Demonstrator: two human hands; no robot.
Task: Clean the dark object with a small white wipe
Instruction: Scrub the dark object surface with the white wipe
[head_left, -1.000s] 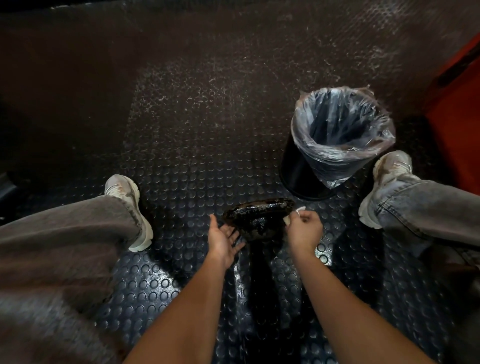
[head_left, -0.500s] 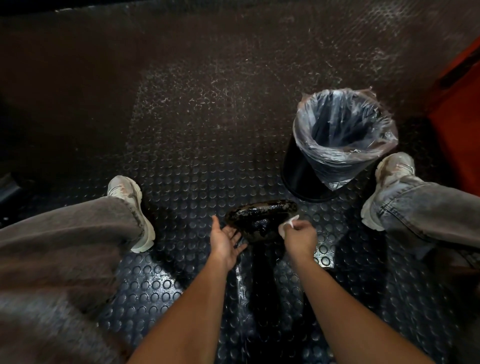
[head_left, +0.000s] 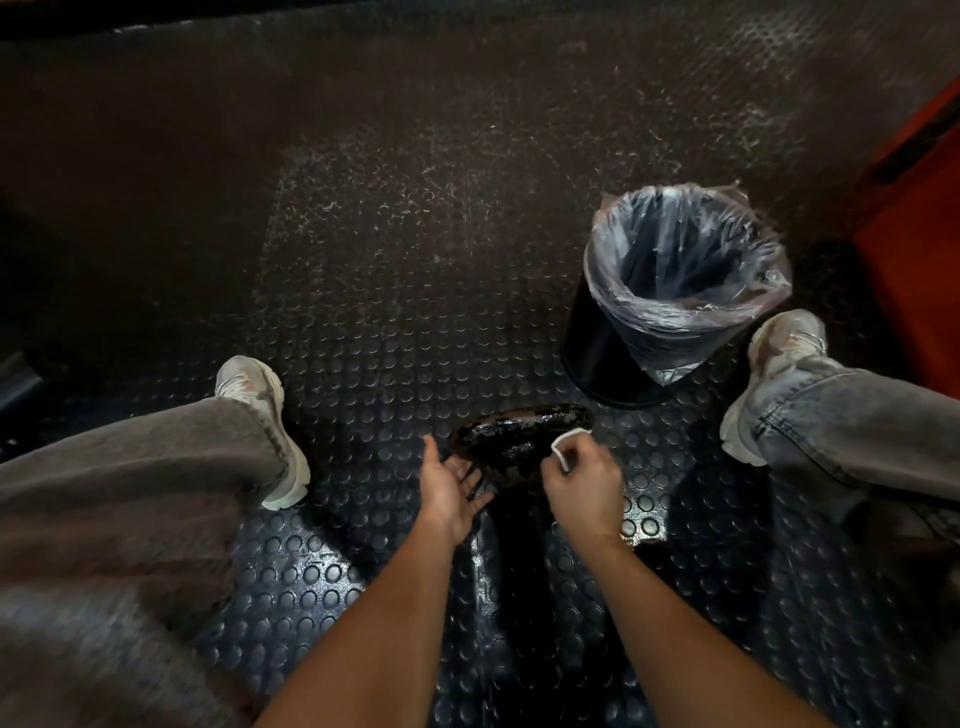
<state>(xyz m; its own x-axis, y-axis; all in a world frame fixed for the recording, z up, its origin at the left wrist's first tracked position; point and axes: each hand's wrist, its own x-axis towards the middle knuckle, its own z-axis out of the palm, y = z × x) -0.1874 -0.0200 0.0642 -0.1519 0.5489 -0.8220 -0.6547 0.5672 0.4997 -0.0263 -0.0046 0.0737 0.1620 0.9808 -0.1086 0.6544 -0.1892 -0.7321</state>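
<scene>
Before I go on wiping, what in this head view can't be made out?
- Dark object: its identity, too dark and glossy; its near part merges into shadow.
- Left hand: fingertips hidden under the object.
- White wipe: mostly covered by the right hand.
- Bin: bottom hidden in its liner's shadow.
</scene>
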